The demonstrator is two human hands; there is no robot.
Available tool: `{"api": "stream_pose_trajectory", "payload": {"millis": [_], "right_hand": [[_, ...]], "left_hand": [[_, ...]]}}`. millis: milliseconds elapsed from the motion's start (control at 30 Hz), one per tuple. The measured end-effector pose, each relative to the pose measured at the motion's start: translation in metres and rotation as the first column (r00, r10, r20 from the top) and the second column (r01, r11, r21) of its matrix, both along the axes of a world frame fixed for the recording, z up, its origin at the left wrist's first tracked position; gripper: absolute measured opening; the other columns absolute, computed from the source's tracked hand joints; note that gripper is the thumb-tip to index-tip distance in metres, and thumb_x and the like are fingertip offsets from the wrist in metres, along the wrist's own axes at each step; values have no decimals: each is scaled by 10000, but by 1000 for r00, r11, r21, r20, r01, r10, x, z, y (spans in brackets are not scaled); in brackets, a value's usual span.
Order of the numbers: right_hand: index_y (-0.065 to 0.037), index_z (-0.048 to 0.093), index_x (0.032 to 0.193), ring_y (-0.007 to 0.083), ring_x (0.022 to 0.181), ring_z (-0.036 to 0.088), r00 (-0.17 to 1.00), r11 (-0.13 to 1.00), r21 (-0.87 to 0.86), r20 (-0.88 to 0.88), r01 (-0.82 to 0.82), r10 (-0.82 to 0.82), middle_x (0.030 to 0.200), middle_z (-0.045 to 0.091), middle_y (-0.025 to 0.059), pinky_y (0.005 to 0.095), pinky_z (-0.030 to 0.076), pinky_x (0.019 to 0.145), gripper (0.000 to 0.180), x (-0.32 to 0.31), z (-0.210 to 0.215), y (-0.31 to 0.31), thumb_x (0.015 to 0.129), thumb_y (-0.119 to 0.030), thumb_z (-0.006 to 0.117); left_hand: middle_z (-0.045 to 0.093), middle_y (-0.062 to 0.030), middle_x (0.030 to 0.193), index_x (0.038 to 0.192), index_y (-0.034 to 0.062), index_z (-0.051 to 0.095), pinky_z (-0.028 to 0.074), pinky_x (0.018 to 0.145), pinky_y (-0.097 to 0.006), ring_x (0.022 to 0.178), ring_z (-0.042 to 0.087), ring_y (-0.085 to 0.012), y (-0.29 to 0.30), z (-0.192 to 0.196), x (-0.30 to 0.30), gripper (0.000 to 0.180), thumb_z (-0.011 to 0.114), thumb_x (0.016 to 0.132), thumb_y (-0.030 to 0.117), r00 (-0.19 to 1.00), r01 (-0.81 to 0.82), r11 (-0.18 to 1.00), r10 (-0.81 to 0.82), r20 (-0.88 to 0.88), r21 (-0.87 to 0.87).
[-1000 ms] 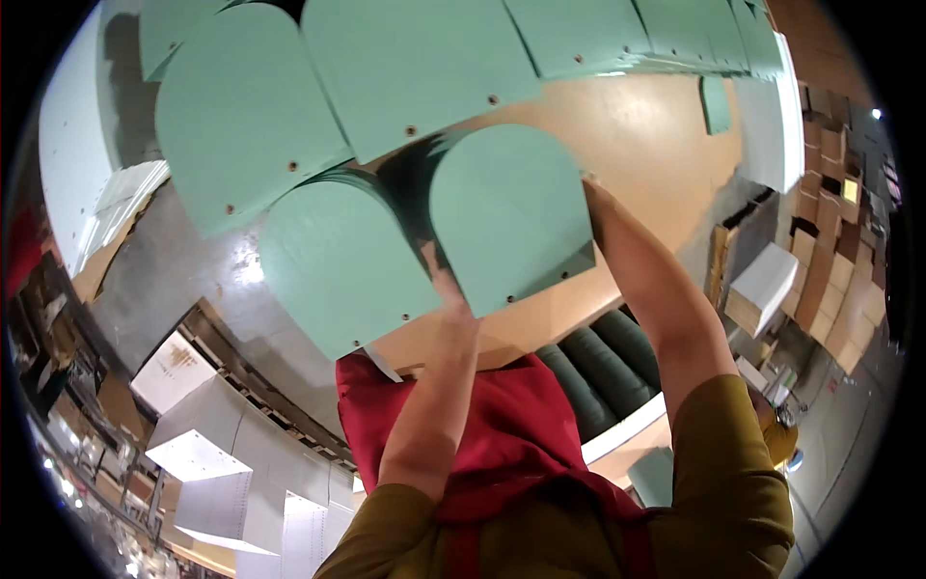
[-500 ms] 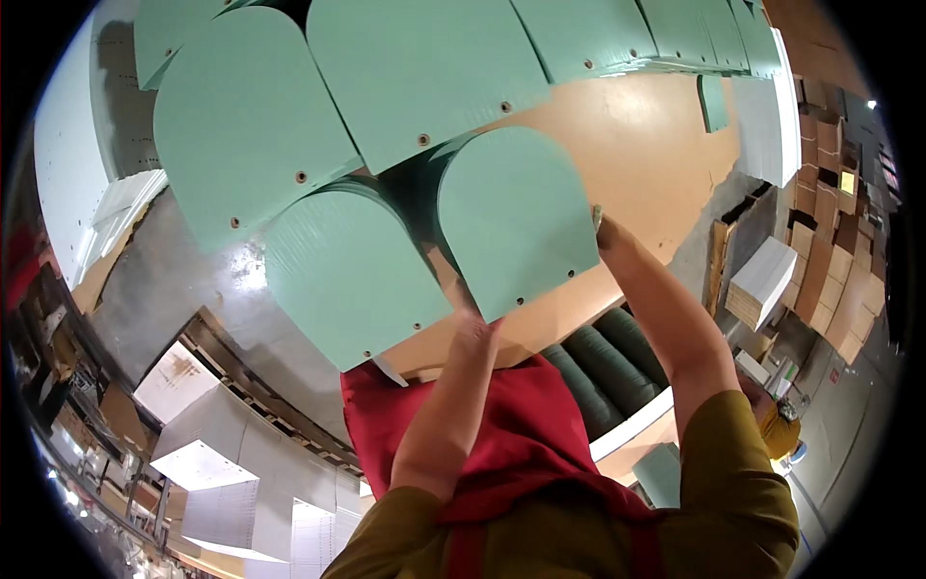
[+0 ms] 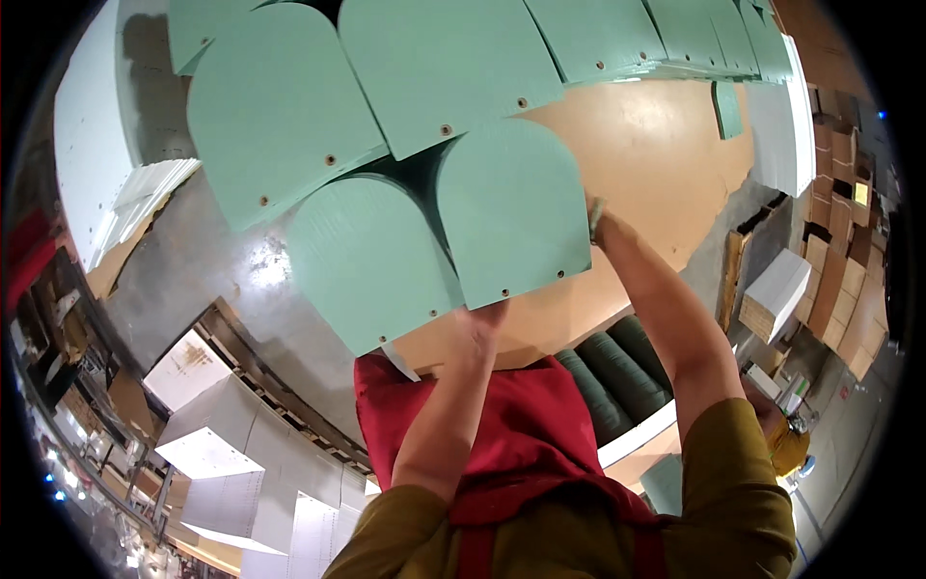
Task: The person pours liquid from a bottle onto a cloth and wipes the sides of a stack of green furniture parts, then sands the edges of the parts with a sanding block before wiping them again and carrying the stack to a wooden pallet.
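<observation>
A green panel with a rounded far end and small holes along its straight near edge lies in front of me, apparently topping a stack. My right hand is at its right side, fingers partly showing and curled against the edge. Under the near left corner sits my left hand, its fingers hidden by the panel. Close on the left is a matching green panel on its own stack, almost touching the first.
Beyond lie more rounded green panels on a brown board. White panels stand at the left, and another white stack at the right. Dark green rolls lie near me. A person is at the lower right.
The green panel has shifted left toward its neighbour and turned a little straighter. My left hand has come from the gap between the stacks to the near edge; my right stays at the side.
</observation>
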State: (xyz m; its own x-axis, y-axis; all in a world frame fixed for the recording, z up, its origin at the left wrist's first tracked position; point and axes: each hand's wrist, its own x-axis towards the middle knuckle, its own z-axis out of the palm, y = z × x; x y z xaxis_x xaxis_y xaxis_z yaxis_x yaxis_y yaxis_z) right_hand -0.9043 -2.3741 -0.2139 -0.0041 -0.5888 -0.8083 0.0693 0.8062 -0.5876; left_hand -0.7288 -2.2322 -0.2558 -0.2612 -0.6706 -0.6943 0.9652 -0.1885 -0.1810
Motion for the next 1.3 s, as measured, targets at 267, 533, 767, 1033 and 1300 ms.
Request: {"api": "stream_pose_trajectory", "payload": {"millis": [267, 533, 767, 1033, 1300], "right_hand": [[-12, 457, 1411, 206, 1222, 512, 981, 951, -291, -188, -101, 47, 1323, 563, 106, 314, 388, 1037, 610, 12, 108, 53, 965, -415, 558], [12, 515, 1346, 159, 1068, 536, 987, 969, -245, -159, -28, -11, 1190, 609, 74, 298, 424, 952, 559, 29, 105, 60, 944, -358, 635], [7, 532, 1322, 124, 1057, 524, 983, 927, -353, -82, 126, -165, 1191, 605, 25, 286, 414, 950, 459, 22, 109, 76, 984, -298, 586], [10, 454, 1393, 163, 1142, 530, 995, 942, -322, 21, 99, -97, 1274, 578, 50, 325, 405, 1015, 521, 74, 161, 99, 966, -251, 600], [40, 388, 1406, 335, 1190, 522, 963, 902, -369, -228, -223, 144, 1388, 462, 240, 371, 435, 989, 624, 180, 124, 79, 928, -266, 648]], "left_hand": [[465, -161, 1405, 1413, 2, 410, 414, 1010, -374, 1093, 549, -231, -12, 178, 75, 510, 515, 1004, 287, 5, 772, 621, -214, 977, 132], [228, -203, 1569, 1527, 26, 204, 256, 1149, -426, 1447, 206, -374, -76, 186, 58, 697, 538, 991, 324, -171, 815, 507, -251, 953, 280], [221, -208, 1569, 1532, 74, 217, 256, 1154, -413, 1450, 211, -376, -69, 177, 36, 722, 612, 956, 261, 132, 720, 694, -137, 982, 0], [268, -174, 1562, 1497, -2, 284, 257, 1147, -406, 1442, 252, -288, -26, 203, 96, 660, 606, 929, 93, 68, 681, 732, -44, 997, -14], [366, -131, 1431, 1434, 82, 396, 394, 1018, -384, 1244, 439, -293, -47, 166, 185, 566, 605, 909, 44, -378, 502, 776, -200, 904, 382]]}}
